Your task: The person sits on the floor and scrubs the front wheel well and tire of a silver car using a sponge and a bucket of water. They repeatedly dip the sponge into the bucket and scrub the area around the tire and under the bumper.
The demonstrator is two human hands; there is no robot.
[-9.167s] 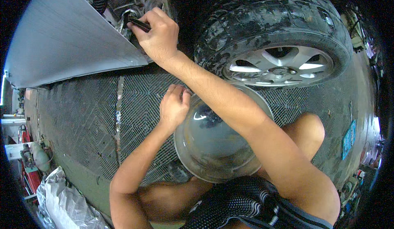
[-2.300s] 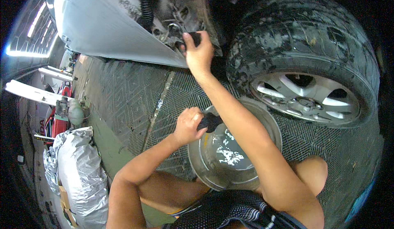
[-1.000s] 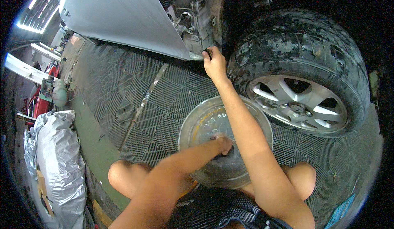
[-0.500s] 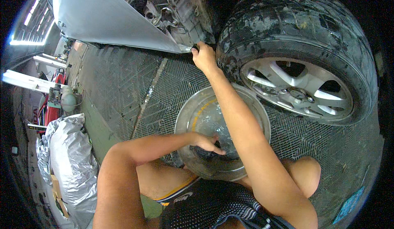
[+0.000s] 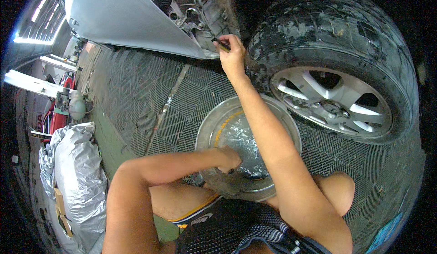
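Note:
My right hand [image 5: 233,54] is closed around a small, slim black tool [image 5: 221,45] with a yellowish streak. It reaches up to the bottom corner of a silver car panel [image 5: 132,22], beside the dirty bare metal [image 5: 207,31] behind its edge. Below, my left hand [image 5: 227,159] is curled over a round metal basin [image 5: 294,138] of cloudy water. Its fingers are closed, with something dark showing at their tips that I cannot make out. My right forearm crosses over the basin, which stands by my legs.
A large muddy wheel [image 5: 332,104] with a silver spoked rim stands close on the right. Dark ribbed mats [image 5: 132,85] cover the floor. Further left are a crumpled silver cover [image 5: 79,172], cardboard [image 5: 61,211] and a red machine with a pale green tank [image 5: 77,107].
My right hand has shifted slightly up and right, and the black tool shows more between its fingers. My left hand has gone from outstretched fingers to a closed curl over the basin.

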